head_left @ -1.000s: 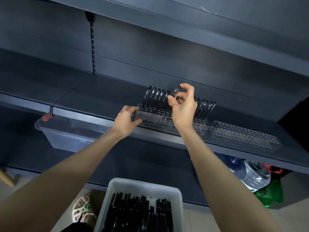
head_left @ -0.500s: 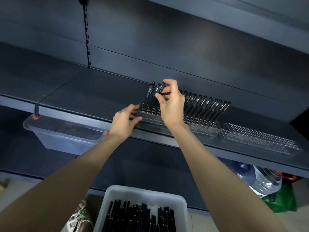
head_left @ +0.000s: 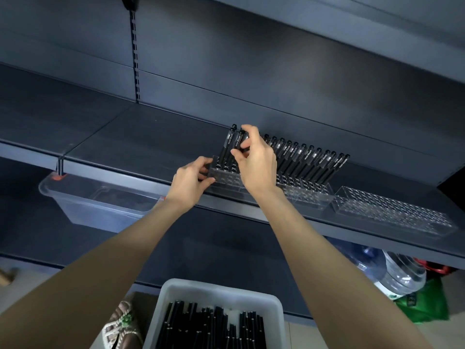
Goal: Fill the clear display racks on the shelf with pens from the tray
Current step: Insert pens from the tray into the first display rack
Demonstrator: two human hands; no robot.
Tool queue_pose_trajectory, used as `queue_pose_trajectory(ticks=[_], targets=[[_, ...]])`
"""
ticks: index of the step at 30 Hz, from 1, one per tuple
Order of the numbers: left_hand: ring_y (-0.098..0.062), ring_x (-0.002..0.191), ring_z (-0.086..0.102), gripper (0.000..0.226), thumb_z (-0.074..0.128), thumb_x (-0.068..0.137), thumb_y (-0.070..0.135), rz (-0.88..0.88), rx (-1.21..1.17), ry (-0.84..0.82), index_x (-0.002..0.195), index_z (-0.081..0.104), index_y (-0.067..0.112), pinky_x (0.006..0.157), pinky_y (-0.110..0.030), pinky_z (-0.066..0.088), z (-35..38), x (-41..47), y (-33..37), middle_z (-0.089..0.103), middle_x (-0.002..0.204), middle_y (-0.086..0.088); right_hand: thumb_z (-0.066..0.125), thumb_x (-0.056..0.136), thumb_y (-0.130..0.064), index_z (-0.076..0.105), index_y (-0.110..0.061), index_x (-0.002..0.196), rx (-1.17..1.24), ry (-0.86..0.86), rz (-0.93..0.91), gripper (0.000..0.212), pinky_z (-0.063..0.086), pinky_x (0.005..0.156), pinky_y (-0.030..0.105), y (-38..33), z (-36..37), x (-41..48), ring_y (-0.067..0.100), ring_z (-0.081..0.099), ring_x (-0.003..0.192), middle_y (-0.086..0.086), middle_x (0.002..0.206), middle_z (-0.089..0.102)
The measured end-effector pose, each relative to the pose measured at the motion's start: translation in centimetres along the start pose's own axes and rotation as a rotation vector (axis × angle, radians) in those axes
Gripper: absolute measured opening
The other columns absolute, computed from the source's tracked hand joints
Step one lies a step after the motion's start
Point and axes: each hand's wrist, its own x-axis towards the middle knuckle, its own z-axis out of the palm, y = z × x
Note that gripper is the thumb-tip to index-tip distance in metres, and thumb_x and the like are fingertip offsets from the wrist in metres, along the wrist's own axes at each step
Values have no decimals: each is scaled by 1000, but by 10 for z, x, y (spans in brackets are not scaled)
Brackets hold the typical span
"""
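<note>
A clear display rack (head_left: 305,191) sits on the dark shelf (head_left: 141,147), with a back row of several black pens (head_left: 309,157) leaning in its holes. My left hand (head_left: 192,181) grips the rack's left end. My right hand (head_left: 255,157) pinches a black pen (head_left: 237,143) over the rack's left part, beside another standing pen (head_left: 227,144). A second clear rack (head_left: 392,214) with no pens lies to the right. The white tray (head_left: 173,295) holding several black pens is below, near the bottom edge.
A clear plastic bin (head_left: 100,205) hangs under the shelf at the left. Water bottles (head_left: 402,273) and a green bag (head_left: 425,306) stand on the floor at the lower right. A sandalled foot (head_left: 120,326) shows beside the tray.
My right hand has moved left along the rack with the pinched pen, from the middle to the left end. The left hand has kept hold of the rack's end.
</note>
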Motion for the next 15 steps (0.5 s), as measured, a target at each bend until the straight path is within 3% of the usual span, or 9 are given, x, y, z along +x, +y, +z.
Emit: queue_pose_trajectory(ticks=[4,10,15], targets=[[-13,96,57,62,69,83,13,-69,-75,-1,137,40,20,88,-26,49,-13,-7,2,53,109,-2,64,88,-14,36,-22,141,55,1,54,61,51,77,38,0,-10,-11,22,63,82,1,105,60],[-17,95,58,47,68,83,14,-66,-46,16,127,51,11,88,-29,48,-17,-57,2,60,107,-9,64,89,-16,45,-17,133,92,-53,120,48,52,80,40,9,-19,-71,16,61,85,0,105,61],[-17,105,57,47,68,84,18,-88,82,-221,128,52,12,91,-34,47,5,-136,-25,58,118,-7,61,91,-21,47,-18,131,40,-295,317,43,49,86,37,40,-9,-165,17,58,105,0,122,58]])
